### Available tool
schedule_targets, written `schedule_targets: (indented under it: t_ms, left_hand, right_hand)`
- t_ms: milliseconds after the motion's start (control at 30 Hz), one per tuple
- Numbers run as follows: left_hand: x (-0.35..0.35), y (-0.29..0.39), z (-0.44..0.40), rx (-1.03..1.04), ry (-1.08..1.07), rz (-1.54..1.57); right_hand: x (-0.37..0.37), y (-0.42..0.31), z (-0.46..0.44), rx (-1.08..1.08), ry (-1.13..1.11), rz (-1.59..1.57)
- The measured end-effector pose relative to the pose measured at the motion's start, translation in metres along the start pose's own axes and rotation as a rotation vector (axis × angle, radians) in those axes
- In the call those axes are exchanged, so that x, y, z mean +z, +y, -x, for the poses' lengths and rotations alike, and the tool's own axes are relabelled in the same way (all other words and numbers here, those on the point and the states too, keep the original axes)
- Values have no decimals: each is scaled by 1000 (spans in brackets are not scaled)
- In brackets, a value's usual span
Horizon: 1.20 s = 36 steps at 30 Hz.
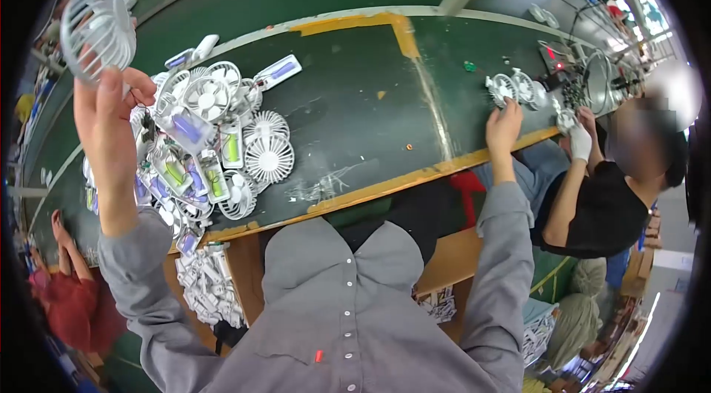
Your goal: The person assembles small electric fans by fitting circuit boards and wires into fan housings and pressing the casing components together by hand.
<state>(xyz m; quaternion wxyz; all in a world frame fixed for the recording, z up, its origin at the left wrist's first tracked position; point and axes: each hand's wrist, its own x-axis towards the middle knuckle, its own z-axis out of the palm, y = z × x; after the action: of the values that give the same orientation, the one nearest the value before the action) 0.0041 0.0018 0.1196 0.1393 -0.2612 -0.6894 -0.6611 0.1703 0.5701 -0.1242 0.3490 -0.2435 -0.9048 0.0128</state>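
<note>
My left hand (pixel 107 115) is raised at the upper left, its fingers closed on a white fan (pixel 100 27) with a round slatted cage. Below and right of it lies a pile of white fan parts (pixel 207 97), some with purple or green cells showing in open handles. On the right, my right hand (pixel 504 129) reaches over the table edge, its fingertips at a white fan (pixel 502 88) that lies beside other white fan parts (pixel 524 84). Whether the fingers grip that fan is hard to make out.
A person in black (pixel 603 208) with a white glove works at the right, near a device with red lights (pixel 555 60) and cables. Another person in red (pixel 70 304) sits far left. Boxes of white parts (pixel 211 286) stand under the green table (pixel 341 97).
</note>
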Motion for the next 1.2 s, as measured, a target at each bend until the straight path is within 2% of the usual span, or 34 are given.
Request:
schedule_targets:
  t_ms: [67,100,167,200,267,333,400,433,533,600,667,733,800,867,933,1000,1033,1133,1167,1200]
  left_hand:
    - [14,16,0,47,-134,19]
    - [26,23,2,53,-201,57]
    - [58,37,12,-31,-325,115]
    - [88,48,23,-81,-349,170]
    - [143,67,45,-166,-417,290]
    - [181,72,63,-255,-558,392]
    - [210,78,81,-334,-617,563]
    - [214,83,87,-320,-596,497]
    - [220,68,95,-339,-468,553]
    - [214,46,103,-446,-411,404]
    - [212,10,121,-575,-466,263]
    - [213,-17,153,-514,-491,13]
    - [206,-12,173,-339,-520,-105]
    - [201,-1,179,61,-598,-30]
    - [203,4,195,88,-810,237]
    - [203,31,199,124,-956,267]
    - [205,42,204,56,-924,281]
    - [211,33,219,97,-905,179]
    - [216,29,222,195,-831,129]
    - [216,30,223,238,-844,60]
  right_hand:
    - [-13,-16,11,41,23,-114]
    - [-20,-31,17,-5,16,-183]
    - [-61,-94,28,-15,-27,-515]
    - [-90,-130,36,-1,-99,-675]
    - [-142,-184,52,-128,-212,-969]
    - [-179,-217,70,-226,-354,-1115]
    - [-193,-234,83,-232,-430,-1175]
    - [-202,-241,87,-37,-430,-1348]
    - [-209,-207,111,513,-953,-1850]
    - [-219,-199,117,534,-878,-1908]
    - [-225,-186,121,597,-932,-2107]
    - [-230,-185,120,604,-932,-2036]
    - [-233,-185,116,614,-956,-1957]
    - [-236,-183,115,661,-1018,-1898]
    - [-245,-179,114,657,-1117,-1794]
    - [-264,-173,117,611,-1243,-1646]
    - [-268,-169,120,704,-1262,-1647]
    - [-272,-161,135,609,-1174,-1502]
    - [-275,-160,136,576,-1140,-1392]
    - [-278,-160,134,546,-1105,-1283]
